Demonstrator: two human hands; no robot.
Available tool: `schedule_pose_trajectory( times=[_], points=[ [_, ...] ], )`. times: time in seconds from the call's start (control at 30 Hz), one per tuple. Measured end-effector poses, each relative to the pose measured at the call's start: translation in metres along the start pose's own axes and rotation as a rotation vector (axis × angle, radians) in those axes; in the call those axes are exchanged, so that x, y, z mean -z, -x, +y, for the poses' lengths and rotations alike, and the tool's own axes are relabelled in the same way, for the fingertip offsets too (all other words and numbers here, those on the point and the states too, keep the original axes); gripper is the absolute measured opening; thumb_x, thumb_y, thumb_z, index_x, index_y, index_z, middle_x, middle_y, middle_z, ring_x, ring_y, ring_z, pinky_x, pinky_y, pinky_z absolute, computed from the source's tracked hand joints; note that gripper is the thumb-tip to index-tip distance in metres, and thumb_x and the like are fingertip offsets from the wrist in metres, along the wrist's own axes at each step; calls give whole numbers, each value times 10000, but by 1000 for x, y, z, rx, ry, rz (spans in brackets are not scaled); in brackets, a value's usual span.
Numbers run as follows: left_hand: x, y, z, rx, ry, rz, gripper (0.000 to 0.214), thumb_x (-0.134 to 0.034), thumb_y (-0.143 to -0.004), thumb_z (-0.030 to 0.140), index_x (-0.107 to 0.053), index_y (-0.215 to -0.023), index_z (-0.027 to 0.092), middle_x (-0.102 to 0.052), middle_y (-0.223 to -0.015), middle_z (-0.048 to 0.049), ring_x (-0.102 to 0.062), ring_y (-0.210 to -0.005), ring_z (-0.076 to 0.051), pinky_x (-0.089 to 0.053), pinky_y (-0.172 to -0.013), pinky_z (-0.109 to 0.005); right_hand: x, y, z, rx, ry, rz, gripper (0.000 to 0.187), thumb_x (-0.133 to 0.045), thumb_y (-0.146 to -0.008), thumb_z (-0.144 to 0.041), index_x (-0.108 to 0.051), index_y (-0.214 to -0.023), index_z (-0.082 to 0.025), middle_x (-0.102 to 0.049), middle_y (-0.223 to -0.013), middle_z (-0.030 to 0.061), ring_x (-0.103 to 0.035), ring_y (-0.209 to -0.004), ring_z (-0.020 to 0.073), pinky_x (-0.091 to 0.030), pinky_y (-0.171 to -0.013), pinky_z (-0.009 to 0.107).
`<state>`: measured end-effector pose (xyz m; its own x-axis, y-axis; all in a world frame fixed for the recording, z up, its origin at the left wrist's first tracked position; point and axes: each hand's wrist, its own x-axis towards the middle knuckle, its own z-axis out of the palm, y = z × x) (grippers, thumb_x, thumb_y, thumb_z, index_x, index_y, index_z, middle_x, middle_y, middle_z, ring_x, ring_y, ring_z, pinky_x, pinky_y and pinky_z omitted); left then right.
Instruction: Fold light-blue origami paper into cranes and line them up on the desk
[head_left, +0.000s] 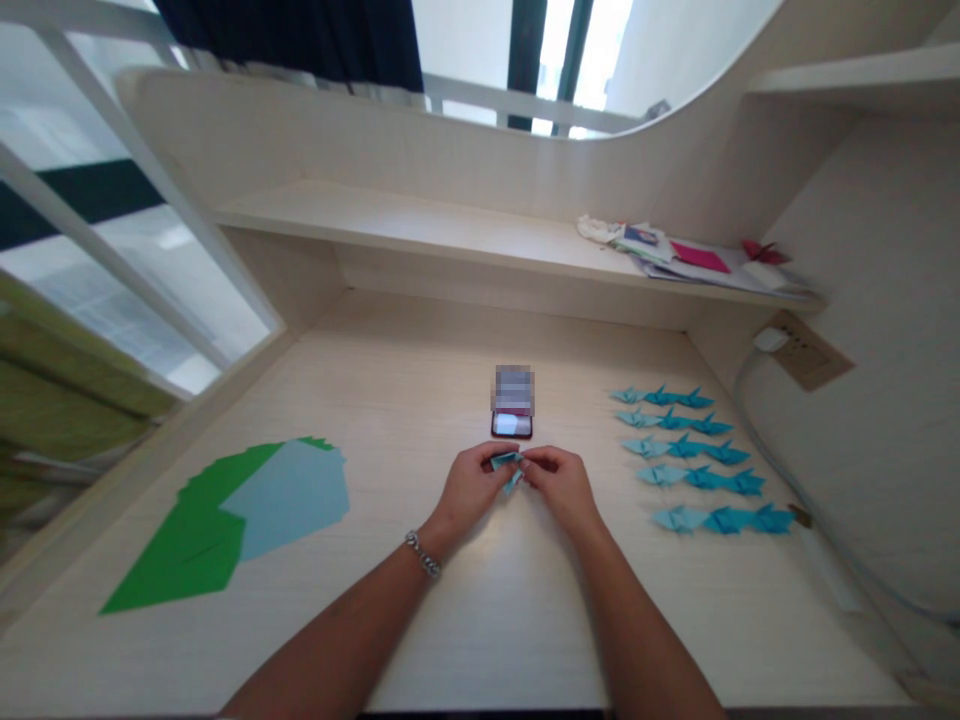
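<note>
Between my two hands, at the middle of the desk, is a small folded piece of light blue paper (511, 480). My left hand (476, 475) pinches it from the left, thumb on top. From the right, my right hand (556, 472) grips its edge with thumb and fingertips close together. The fingers cover part of the folds. Just beyond my hands lies a phone (512, 426) with a lit screen; its upper part is blurred out. To the right, folded blue paper cranes (699, 478) stand in several rows, paler on the left and deeper blue on the right.
Fanned green paper sheets (187, 530) and light blue sheets (296, 500) lie on the left. A shelf (420, 230) runs along the back, with papers (697, 258) on its right end. A white cable (772, 460) runs from a wall socket (806, 350) down the right side.
</note>
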<state>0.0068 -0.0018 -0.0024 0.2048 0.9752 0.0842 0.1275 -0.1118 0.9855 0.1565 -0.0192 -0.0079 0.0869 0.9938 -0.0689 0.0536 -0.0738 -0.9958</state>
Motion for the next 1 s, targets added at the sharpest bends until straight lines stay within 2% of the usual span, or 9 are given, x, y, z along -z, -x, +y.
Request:
schedule_pose_trajectory(
  times=[0.17, 0.3, 0.43, 0.53, 0.67, 0.87, 1.0],
  points=[
    [0, 3, 10, -16, 87, -42, 301, -684, -703, 232, -696, -995, 160, -691, -1026, -105, -637, -921, -217, -483, -848, -339, 1, 0, -2, -50, -103, -25, 253, -690, -621, -246, -716, -860, -165, -678, -683, 25, -558, -555, 132, -423, -502, 236],
    [1, 4, 14, 92, 401, -100, 340, -660, -738, 271, -665, -1049, 133, -675, -1047, -135, -653, -866, -229, -522, -782, -373, 3, 2, -7, -99, -233, 28, 251, -700, -633, -280, -715, -861, -176, -669, -671, 20, -565, -585, 131, -411, -526, 231],
    [0, 1, 12, 200, 645, -50, 308, -639, -764, 310, -682, -992, 107, -696, -965, -150, -668, -805, -223, -528, -779, -396, 3, 4, -11, -114, -316, 27, 256, -697, -640, -264, -717, -881, -180, -666, -690, 19, -544, -580, 115, -396, -528, 220],
    [-2, 0, 11, 224, 661, -41, 299, -661, -751, 314, -699, -958, 100, -698, -964, -156, -664, -827, -227, -525, -787, -386, 2, 6, -12, -111, -276, -30, 278, -672, -671, -284, -717, -922, -174, -680, -751, 40, -553, -609, 124, -406, -541, 225],
    [-3, 2, 13, 199, 638, -100, 316, -660, -759, 320, -698, -985, 103, -684, -1026, -159, -646, -892, -235, -519, -807, -381, 0, 7, -12, -101, -199, -20, 289, -671, -675, -323, -708, -921, -176, -685, -787, 50, -570, -639, 144, -423, -538, 230],
    [-4, 3, 10, 191, 574, -144, 341, -658, -761, 352, -694, -1004, 116, -680, -1047, -152, -642, -903, -224, -515, -818, -381, 0, 6, -12, -88, -124, 44, 340, -715, -619, -351, -699, -903, -165, -644, -674, 28, -548, -570, 138, -410, -470, 213],
    [-4, 3, 7, 188, 525, -147, 344, -667, -752, 355, -694, -991, 109, -693, -1008, -136, -644, -886, -209, -503, -839, -371, -1, 5, -9, -48, -131, 72, 287, -718, -599, -306, -690, -846, -163, -620, -624, 2, -525, -526, 121, -401, -457, 208]
  ],
)
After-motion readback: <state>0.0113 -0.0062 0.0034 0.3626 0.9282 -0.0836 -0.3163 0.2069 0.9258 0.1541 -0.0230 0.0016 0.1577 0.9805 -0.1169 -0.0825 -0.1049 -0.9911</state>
